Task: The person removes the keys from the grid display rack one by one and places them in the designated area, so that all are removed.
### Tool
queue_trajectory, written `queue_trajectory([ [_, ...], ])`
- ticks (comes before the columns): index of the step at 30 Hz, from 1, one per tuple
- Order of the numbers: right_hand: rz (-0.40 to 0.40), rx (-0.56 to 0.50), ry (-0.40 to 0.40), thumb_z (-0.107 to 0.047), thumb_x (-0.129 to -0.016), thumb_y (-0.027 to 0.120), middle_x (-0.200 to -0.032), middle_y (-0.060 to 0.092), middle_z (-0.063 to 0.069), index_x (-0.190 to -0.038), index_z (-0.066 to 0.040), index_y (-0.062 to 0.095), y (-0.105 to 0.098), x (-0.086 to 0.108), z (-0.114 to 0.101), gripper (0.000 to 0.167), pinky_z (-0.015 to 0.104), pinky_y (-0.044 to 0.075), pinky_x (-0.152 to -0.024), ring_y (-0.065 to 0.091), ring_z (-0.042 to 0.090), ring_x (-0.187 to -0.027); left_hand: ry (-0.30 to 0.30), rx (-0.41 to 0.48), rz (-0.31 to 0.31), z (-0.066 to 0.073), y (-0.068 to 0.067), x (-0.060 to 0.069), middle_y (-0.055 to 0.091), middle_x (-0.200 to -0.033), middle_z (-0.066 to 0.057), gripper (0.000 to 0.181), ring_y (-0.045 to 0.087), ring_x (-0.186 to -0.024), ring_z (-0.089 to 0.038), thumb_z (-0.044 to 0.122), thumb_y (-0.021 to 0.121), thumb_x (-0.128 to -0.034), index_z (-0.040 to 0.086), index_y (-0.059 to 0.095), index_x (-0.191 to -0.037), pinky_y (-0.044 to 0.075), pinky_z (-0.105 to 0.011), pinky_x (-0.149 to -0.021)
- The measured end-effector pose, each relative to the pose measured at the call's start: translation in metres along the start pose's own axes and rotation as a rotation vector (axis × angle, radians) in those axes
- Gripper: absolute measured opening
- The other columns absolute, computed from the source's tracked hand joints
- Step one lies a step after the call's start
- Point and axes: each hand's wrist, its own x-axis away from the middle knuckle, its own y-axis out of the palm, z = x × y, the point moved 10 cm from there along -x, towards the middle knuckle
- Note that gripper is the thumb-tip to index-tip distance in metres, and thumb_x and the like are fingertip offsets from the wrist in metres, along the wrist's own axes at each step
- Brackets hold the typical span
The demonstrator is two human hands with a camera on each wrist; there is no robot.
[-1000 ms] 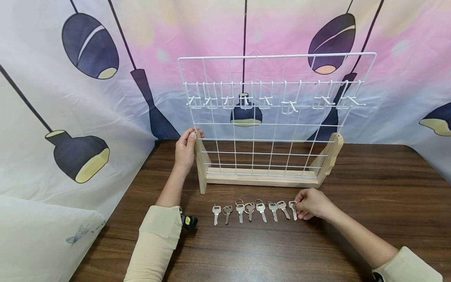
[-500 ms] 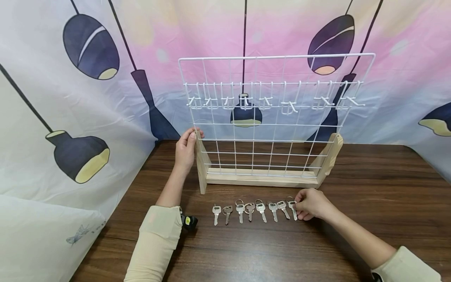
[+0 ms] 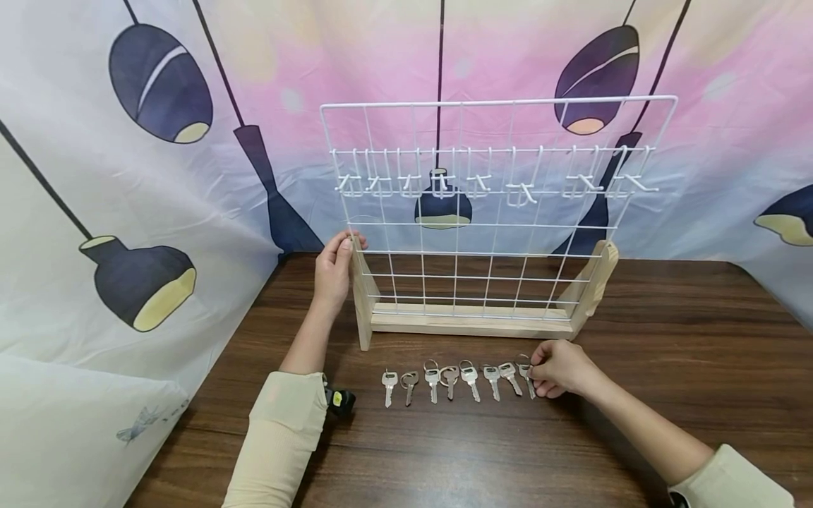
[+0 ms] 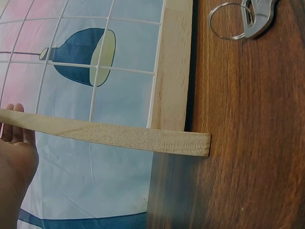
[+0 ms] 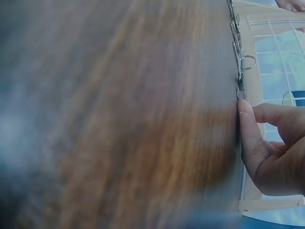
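In the head view my left hand (image 3: 333, 274) holds the upper end of the wooden side post (image 3: 363, 303) of a white wire grid rack (image 3: 471, 252). The left wrist view shows fingers behind that post (image 4: 119, 135). My right hand (image 3: 564, 368) pinches the rightmost silver key (image 3: 524, 370), which lies on the table and has a ring at its top. Part of this key is hidden by the fingertips. To its left, several more keys lie in a row, among them a silver key (image 3: 470, 376) and a darker key (image 3: 410, 382).
Several white hooks (image 3: 522, 192) hang along an upper wire of the grid. The rack's wooden base (image 3: 470, 323) stands behind the keys on the dark wood table (image 3: 444, 451). A printed curtain (image 3: 730, 141) hangs at the back, and a white cushion-like thing (image 3: 76, 430) sits at left.
The rightmost key has shifted slightly left under my right fingers, and its ring now shows above it. My left hand stays on the rack's post.
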Motion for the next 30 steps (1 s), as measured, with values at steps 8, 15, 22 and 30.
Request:
queue_trajectory([
  [8,-0.06,0.148,-0.099,-0.031,-0.093,0.055,-0.082,0.066,0.013,-0.113,0.012,0.053,-0.042,0.018,-0.016,0.047,0.036,0.054,-0.059,0.064,0.023,-0.067,-0.02,0.013,-0.008,0.002,0.001,0.003,0.063,-0.095,0.001,0.032,0.061,-0.09,-0.013,0.011,0.041,-0.0988,-0.015,0.051,-0.115,0.045,-0.025,-0.086],
  [15,0.215,0.535,-0.238,-0.039,-0.095,0.049,-0.116,0.054,0.031,-0.124,0.003,0.053,-0.106,0.055,-0.043,0.051,0.062,0.039,-0.081,0.047,0.053,-0.106,-0.002,0.023,-0.008,0.006,0.002,0.003,0.063,-0.094,0.003,0.033,0.061,-0.089,-0.011,0.009,0.041,-0.0989,-0.019,0.049,-0.115,0.045,-0.026,-0.087],
  [22,0.398,0.513,-0.378,-0.03,-0.092,0.057,-0.14,0.031,0.029,-0.145,-0.006,0.028,-0.139,0.086,-0.059,0.065,0.068,0.024,-0.091,0.03,0.054,-0.121,0.005,0.03,-0.011,0.008,0.003,0.003,0.063,-0.094,0.003,0.033,0.061,-0.088,-0.009,0.008,0.04,-0.0988,-0.019,0.049,-0.115,0.045,-0.025,-0.087],
  [30,0.388,0.74,-0.384,-0.044,-0.085,0.063,-0.15,0.003,0.022,-0.147,-0.001,0.012,-0.121,0.088,-0.055,0.091,0.069,-0.015,-0.092,-0.007,0.034,-0.137,0.003,0.017,-0.004,0.008,0.003,0.001,0.063,-0.097,-0.001,0.033,0.061,-0.09,-0.01,0.007,0.04,-0.0986,-0.018,0.049,-0.117,0.045,-0.025,-0.087],
])
